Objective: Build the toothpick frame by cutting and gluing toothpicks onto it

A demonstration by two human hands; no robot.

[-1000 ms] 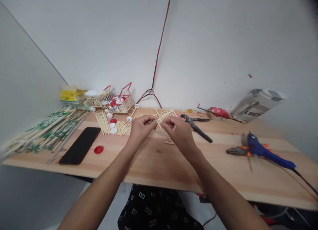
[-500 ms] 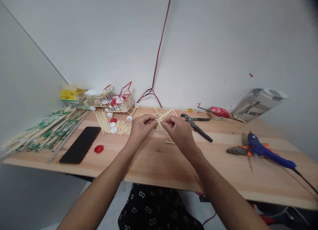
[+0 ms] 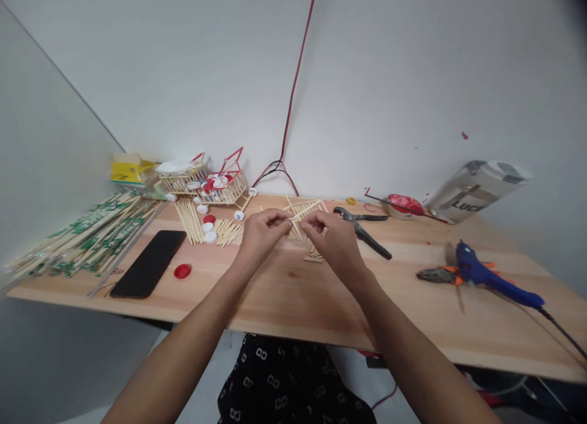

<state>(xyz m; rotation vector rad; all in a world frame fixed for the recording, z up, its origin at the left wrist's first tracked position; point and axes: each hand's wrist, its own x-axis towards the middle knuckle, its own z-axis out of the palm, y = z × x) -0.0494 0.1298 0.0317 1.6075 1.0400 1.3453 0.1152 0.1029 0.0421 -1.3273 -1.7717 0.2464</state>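
Note:
At the middle of the table, my left hand (image 3: 262, 233) and my right hand (image 3: 335, 239) are close together, thumbs and fingers pinched on a lattice frame of thin wooden sticks (image 3: 313, 209). Parts of the frame show behind and between the fingers; my fingertips hide the spot they grip. A few short cut sticks (image 3: 314, 256) lie just below my right hand. Left of my left hand is a pile of short sticks (image 3: 228, 233), with longer sticks (image 3: 189, 221) beside it.
Small stick baskets (image 3: 224, 190) with bottle caps stand at the back left. A phone (image 3: 149, 264), a red cap (image 3: 182, 271) and packaged sticks (image 3: 92, 234) lie left. To the right are black cutters (image 3: 367, 234), a red paint tub (image 3: 405, 205), pliers (image 3: 435, 275) and a blue glue gun (image 3: 495, 280).
My hands stay at nearly the same place, pinched on the frame. The view has shifted very slightly; nothing else visibly moves.

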